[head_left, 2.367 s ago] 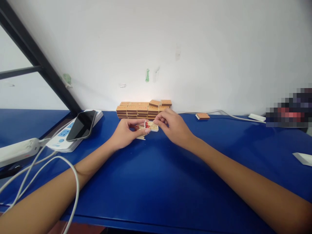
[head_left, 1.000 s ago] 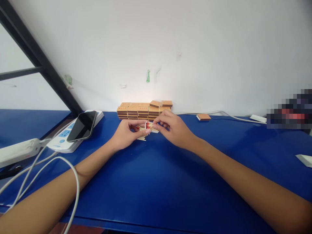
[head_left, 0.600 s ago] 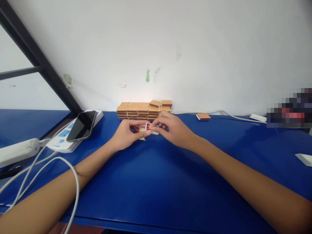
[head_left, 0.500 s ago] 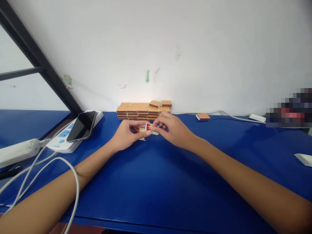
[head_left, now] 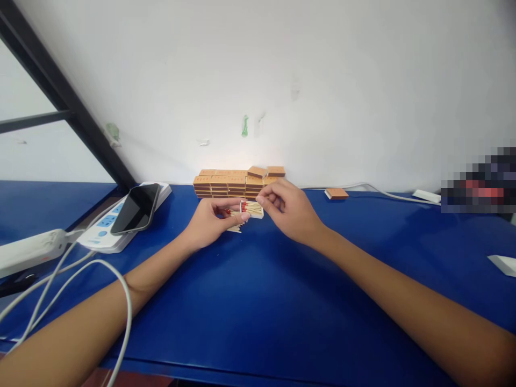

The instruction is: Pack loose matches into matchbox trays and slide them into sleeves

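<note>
My left hand (head_left: 207, 221) is closed around a bunch of red-tipped matches (head_left: 234, 220) and touches the end of a small white matchbox tray (head_left: 253, 208) filled with matches. My right hand (head_left: 291, 210) is just right of the tray, its fingers curled in a pinch at the tray's right end; what it pinches is too small to make out. Both hands rest over the blue table (head_left: 258, 301). A stack of orange matchboxes (head_left: 237, 183) stands right behind the hands against the white wall.
A dark phone (head_left: 136, 207) lies on a white power strip (head_left: 105, 231) at the left, with white cables (head_left: 68, 274) trailing forward. A single orange matchbox (head_left: 336, 193) sits at the right near a white cable (head_left: 387, 193). A white object (head_left: 503, 263) lies at the far right.
My right hand has drawn back slightly to the right, uncovering more of the tray of matches. My left hand has stayed in place.
</note>
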{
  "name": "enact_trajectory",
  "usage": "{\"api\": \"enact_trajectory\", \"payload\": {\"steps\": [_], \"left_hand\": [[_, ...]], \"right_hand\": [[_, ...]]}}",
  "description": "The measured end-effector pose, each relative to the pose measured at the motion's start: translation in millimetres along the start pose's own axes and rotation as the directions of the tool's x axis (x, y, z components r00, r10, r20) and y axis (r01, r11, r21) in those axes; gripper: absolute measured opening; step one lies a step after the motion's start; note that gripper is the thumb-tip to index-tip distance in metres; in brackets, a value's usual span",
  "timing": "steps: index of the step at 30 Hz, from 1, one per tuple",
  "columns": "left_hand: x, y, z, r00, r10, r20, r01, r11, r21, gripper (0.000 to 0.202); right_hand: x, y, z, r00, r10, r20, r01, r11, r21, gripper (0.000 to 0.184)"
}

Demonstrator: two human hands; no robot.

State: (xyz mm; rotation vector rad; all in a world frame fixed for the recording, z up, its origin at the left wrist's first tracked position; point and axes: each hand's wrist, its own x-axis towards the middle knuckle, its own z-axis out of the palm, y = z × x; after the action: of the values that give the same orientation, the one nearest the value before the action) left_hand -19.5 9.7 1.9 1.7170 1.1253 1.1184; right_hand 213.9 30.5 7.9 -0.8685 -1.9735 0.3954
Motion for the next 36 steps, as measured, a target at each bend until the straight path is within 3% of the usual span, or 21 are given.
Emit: {"api": "enact_trajectory", "payload": {"steps": [6,16,25,36], "left_hand": [[-0.1,-2.8,0.7,0.998,-0.057,-0.003,0.056,0.994,-0.092,0.057],[-0.9,0.2,1.4,0.999,-0.042,0.024,0.044,0.996,-0.074,0.055],[-1.8,1.0,2.2,1.0,-0.015,0.019,0.016,0.998,-0.053,0.052],[-3.3,1.3,4.7,0.998,-0.044,0.046,0.047,0.996,-0.073,0.056]], "right_hand": [[-1.0,4.0,-0.1,0.999,-0.002,0.034,0.002,1.0,-0.006,0.009],[-3.7,2.6,1.6,0.997,-0.061,0.046,0.062,0.998,-0.021,0.006],[-3.3,7.2,2.3,0.999,-0.005,0.053,0.009,0.998,-0.064,0.009],[-4.9,1.8,6.2,1.0,-0.013,0.019,0.013,1.0,0.005,0.007]]}}
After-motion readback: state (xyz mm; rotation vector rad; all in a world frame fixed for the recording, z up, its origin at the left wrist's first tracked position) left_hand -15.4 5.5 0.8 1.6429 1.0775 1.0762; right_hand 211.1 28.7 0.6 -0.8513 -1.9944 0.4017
